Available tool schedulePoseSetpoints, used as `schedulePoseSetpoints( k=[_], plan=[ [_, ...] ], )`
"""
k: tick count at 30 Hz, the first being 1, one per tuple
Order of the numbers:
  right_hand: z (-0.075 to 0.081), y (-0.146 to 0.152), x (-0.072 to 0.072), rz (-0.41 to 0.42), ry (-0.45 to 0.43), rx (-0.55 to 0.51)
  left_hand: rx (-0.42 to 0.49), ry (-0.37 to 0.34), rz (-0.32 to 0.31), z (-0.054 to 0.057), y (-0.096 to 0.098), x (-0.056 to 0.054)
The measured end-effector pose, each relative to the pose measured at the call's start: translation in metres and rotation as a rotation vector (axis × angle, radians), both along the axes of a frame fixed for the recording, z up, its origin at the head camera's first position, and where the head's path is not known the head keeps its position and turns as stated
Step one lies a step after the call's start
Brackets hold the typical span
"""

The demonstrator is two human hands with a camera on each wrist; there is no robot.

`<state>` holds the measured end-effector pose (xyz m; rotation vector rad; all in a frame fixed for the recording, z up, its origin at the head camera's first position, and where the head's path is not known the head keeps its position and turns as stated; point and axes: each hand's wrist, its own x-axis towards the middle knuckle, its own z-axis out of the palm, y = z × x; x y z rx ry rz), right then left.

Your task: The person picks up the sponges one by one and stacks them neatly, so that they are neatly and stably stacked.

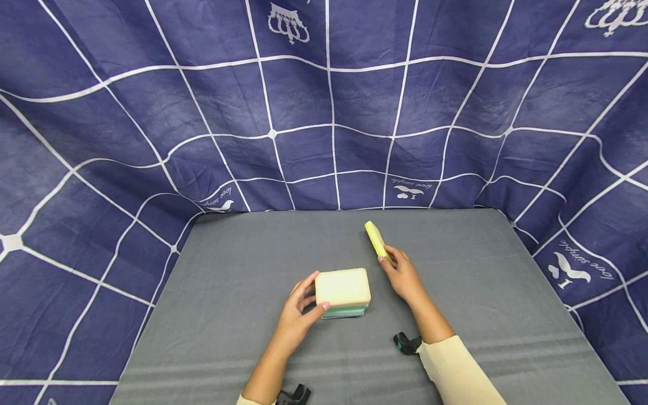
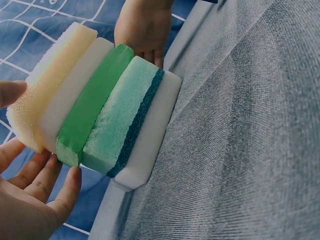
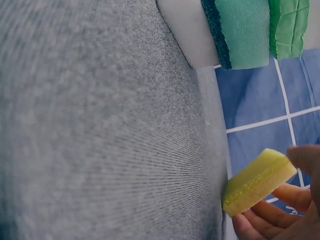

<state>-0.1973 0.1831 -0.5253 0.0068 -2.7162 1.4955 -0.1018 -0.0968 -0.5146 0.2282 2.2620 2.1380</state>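
A stack of sponges and blocks stands near the middle of the grey table. From the bottom, the left wrist view shows a white sponge (image 2: 152,135), a teal sponge (image 2: 120,107) with a dark blue scouring layer, a bright green block (image 2: 95,102), another white sponge (image 2: 75,87) and a cream sponge (image 1: 344,287) on top. My left hand (image 1: 296,315) holds the cream sponge by its left end, thumb at the near edge and fingers along the far left side. Right of and beyond the stack, my right hand (image 1: 403,279) grips a yellow sponge (image 1: 374,238) by its near end, tilted on edge.
The grey cloth-covered table (image 1: 243,264) has soft creases along its near side. A dark blue curtain (image 1: 304,112) with white grid lines surrounds its back and sides. Black wrist mounts (image 1: 406,343) sit on both forearms.
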Motion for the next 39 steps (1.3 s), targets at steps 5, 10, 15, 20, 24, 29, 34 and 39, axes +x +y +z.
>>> schedulePoseSetpoints(
  k=[5, 10, 15, 20, 24, 29, 34, 39],
  plan=[
    [0.0012, 0.0004, -0.0025, -0.031, -0.036, -0.020, -0.001, -0.019, 0.003, 0.0019, 0.0003, 0.0008],
    [0.0017, 0.0004, -0.0030, -0.058, -0.076, -0.020, 0.001, -0.026, 0.008, 0.0022, 0.0002, 0.0011],
    [0.0015, 0.0003, -0.0025, -0.077, -0.109, 0.019, 0.002, -0.031, 0.010, 0.0025, 0.0005, 0.0010],
    [0.0016, -0.0005, -0.0025, -0.084, -0.145, 0.009, -0.001, -0.019, 0.010, 0.0020, 0.0007, 0.0010],
    [0.0016, -0.0001, -0.0032, -0.091, -0.178, 0.008, -0.008, 0.017, 0.006, 0.0003, 0.0008, 0.0006],
    [0.0024, 0.0003, -0.0027, -0.091, -0.191, 0.008, -0.014, 0.034, 0.006, -0.0011, 0.0011, 0.0001],
    [0.0041, 0.0017, 0.0001, -0.086, -0.191, -0.044, -0.033, 0.018, 0.013, 0.0002, 0.0017, 0.0004],
    [0.0063, 0.0040, 0.0046, -0.091, -0.181, -0.114, -0.037, -0.015, 0.012, 0.0031, 0.0017, 0.0022]
  ],
)
